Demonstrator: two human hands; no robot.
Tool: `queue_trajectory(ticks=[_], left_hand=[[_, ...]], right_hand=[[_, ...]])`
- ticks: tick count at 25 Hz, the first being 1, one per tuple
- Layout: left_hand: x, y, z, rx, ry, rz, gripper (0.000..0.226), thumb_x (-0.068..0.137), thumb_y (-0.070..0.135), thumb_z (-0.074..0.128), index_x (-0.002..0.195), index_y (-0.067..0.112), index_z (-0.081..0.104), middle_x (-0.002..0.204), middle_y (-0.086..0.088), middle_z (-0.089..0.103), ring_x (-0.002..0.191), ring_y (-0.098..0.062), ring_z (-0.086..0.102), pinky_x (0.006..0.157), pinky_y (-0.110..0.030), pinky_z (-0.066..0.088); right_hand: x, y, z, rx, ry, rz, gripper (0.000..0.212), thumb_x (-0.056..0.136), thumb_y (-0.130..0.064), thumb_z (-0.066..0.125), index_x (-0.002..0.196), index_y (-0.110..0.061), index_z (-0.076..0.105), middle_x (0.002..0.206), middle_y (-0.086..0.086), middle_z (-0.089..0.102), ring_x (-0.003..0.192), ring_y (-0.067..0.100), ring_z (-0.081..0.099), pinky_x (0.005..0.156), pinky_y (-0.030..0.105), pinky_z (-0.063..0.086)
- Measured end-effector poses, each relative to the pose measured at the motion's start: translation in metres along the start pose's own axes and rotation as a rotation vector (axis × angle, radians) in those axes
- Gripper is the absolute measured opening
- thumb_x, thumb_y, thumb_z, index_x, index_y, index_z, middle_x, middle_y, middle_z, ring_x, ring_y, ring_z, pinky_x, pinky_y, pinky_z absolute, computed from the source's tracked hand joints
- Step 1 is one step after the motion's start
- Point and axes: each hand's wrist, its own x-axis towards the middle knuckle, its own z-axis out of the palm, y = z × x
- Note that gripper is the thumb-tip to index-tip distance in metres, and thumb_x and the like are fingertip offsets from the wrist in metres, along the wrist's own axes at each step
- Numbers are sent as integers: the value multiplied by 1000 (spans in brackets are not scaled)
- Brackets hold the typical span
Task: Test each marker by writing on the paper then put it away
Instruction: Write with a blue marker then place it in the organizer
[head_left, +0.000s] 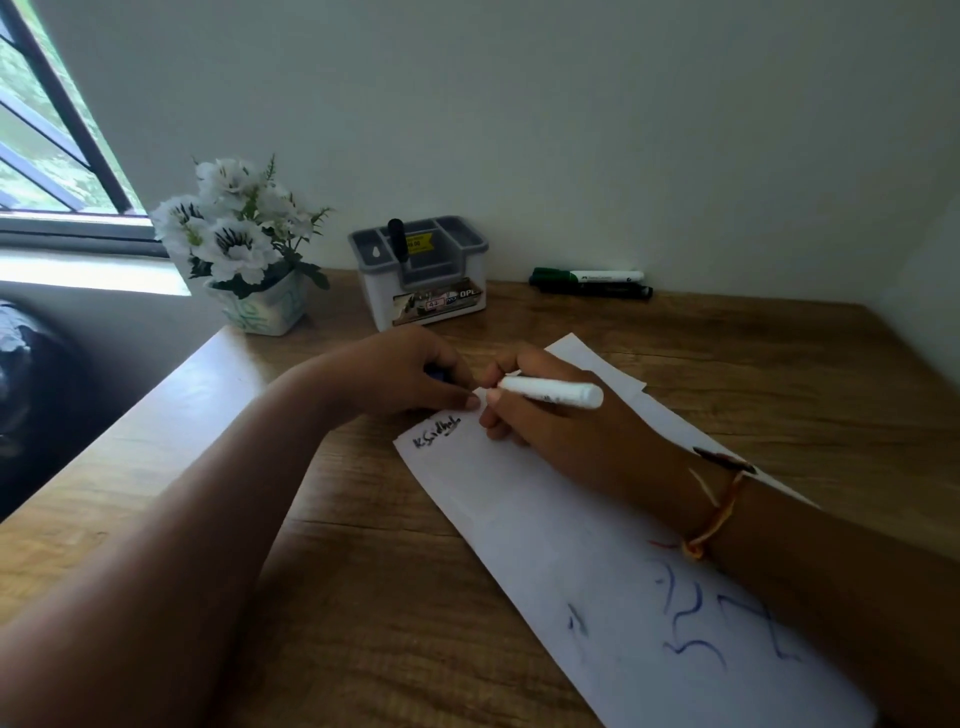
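Two hands meet over the paper (545, 519) mid-desk — right hand (561, 415) grasping the white marker (550, 391), left hand (410, 374) pinching something blue, probably its cap. Press it straight on, then stow the marker in the organiser (423, 270) at the back edge.

Daylight enters from the window (47, 150) at upper left, blowing out the sill (88, 270) below it. The rest is dim, the wall (571, 130) grey. A pale sheen lies along the worktop (218, 384) at its left edge. Edges bend from the wide lens; the picture is soft throughout.
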Motion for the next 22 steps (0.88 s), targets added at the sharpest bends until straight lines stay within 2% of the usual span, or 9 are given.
queue_trajectory(ticks=[2,5,9,12,13,15,18,20,22], left_hand=[[1,1,2,11,7,9,17,86,32,74,101,27,75,93,13,72,87,-3,67,77,-19,52],[3,4,7,-40,17,40,16,82,32,77,98,30,73,95,10,72,89,-7,69,77,-22,56],[6,8,12,-49,18,85,13,82,29,78,94,31,73,96,13,71,90,-3,66,74,-16,51],[5,7,13,-81,-6,78,12,83,29,76,93,35,74,94,18,71,91,-1,64,74,-15,47],[5,7,12,-84,-10,72,12,84,29,76,93,37,74,94,19,70,91,-1,63,73,-16,46],[6,6,12,-71,-19,72,13,84,30,74,95,39,74,95,20,70,91,-1,62,74,-18,44],[7,4,11,-48,-36,95,18,86,28,73,99,41,73,101,21,70,95,-1,62,82,-20,47],[7,2,11,-47,-40,105,20,87,27,73,99,42,73,104,21,70,99,0,62,87,-20,48],[7,1,11,-49,-39,110,20,87,26,73,99,42,73,104,22,70,99,0,62,88,-20,47]], right_hand=[[-4,3,-1,-40,26,-27,14,95,-26,52,106,-25,61,88,2,74,75,13,70,69,23,57],[-13,6,-6,-158,26,-105,15,96,-27,52,109,-26,59,90,-1,73,80,14,70,75,33,58],[-23,6,-16,-138,28,-94,17,97,-30,51,110,-29,62,91,-4,74,81,11,71,73,27,57],[-13,6,-15,-85,69,-10,15,89,-45,53,92,-43,68,77,-13,74,69,3,70,59,19,56],[-7,8,-13,-53,97,41,17,87,-47,54,84,-42,69,69,-16,72,63,0,69,55,17,55],[0,6,-9,19,92,170,15,88,-39,59,82,-31,69,57,-13,70,54,-2,67,51,12,54],[1,7,-10,-94,46,94,7,87,-25,66,84,-31,64,73,-6,71,65,6,68,60,14,55],[-1,8,-12,-197,17,106,15,86,-25,65,80,-36,58,76,-13,62,69,5,60,74,17,51],[-1,10,-11,-182,56,128,10,85,-27,67,77,-31,62,75,-9,66,73,11,62,75,19,51]])
